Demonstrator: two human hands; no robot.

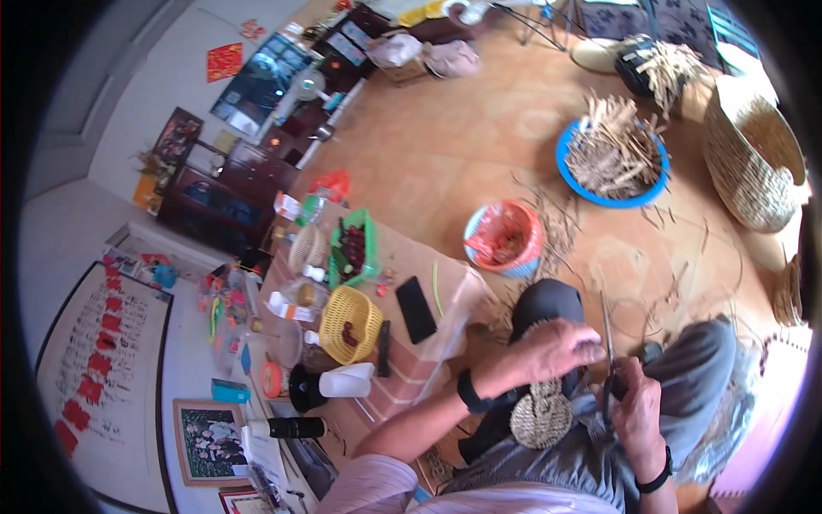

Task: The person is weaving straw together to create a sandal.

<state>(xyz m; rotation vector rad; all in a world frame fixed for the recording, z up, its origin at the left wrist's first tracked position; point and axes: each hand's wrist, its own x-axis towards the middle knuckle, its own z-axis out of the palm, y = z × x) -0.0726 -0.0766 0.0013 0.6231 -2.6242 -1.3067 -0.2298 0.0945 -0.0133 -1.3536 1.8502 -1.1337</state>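
A small woven straw piece [541, 418] with a round lower end lies on my lap, over my grey trousers. Just above it is my left hand [561, 347], its fingers pinched together; whatever they hold is too small to make out. My right hand [635, 407], on the right side of my lap, is closed around the dark handles of what look like scissors [609, 343]. Their long thin blades point away from me, close to the left fingertips. The fingers of the right hand are partly hidden.
Left of me, a low table [390, 394] bears a black phone [416, 310], a yellow basket [364, 308] and a green basket [370, 257] of dark fruit. Ahead stand a bag-lined bucket [527, 257] and a blue basin [562, 167] of straw strips; a large woven basket [736, 176] is far right.
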